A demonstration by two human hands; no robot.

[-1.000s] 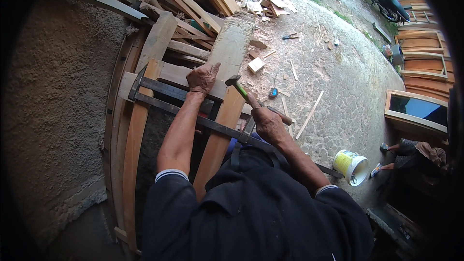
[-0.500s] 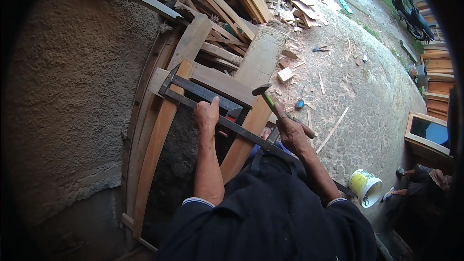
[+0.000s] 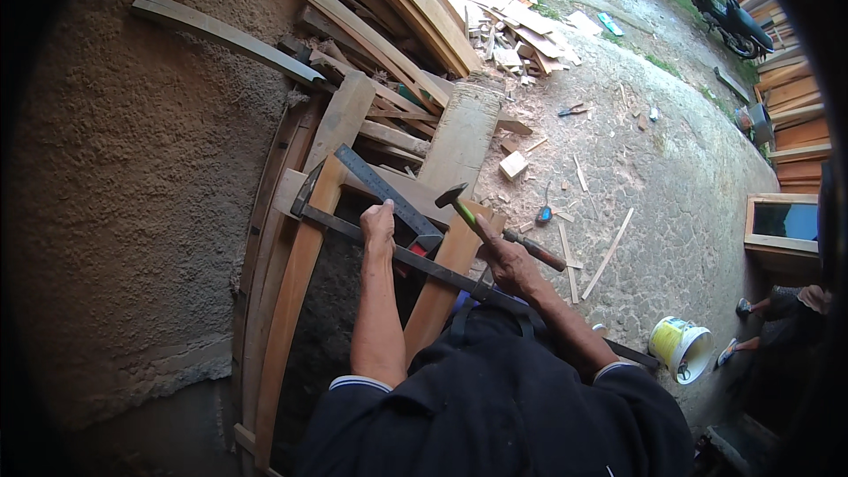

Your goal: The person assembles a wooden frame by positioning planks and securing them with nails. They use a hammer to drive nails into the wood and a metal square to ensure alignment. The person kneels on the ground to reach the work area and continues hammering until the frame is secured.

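Observation:
A wooden frame (image 3: 296,296) lies before me, with a long dark bar clamp (image 3: 340,225) across it. My left hand (image 3: 378,223) is closed on a try square (image 3: 393,193), thumb on its steel blade. The blade slants over the frame's crosspiece, and its red-marked stock is partly hidden near the clamp bar. To the right, my right hand (image 3: 511,263) grips a hammer (image 3: 465,212) by its green handle, head pointing up and left. Beside that hand sticks out a brown handle (image 3: 541,254) on a metal shaft; what it belongs to is unclear.
Planks (image 3: 353,0) are stacked by the rough wall (image 3: 159,177). A scrap pile (image 3: 517,26), pliers (image 3: 572,109), a wood block (image 3: 513,165) and a blue tape measure (image 3: 543,214) lie on the ground. Rightward are a bucket (image 3: 667,340), a person's legs (image 3: 751,327) and a motorcycle (image 3: 720,13).
The try square has swung away from the clamp bar, its blade now slanting more steeply across the crosspiece. The hammer stays in my right hand. The whole view has shifted slightly.

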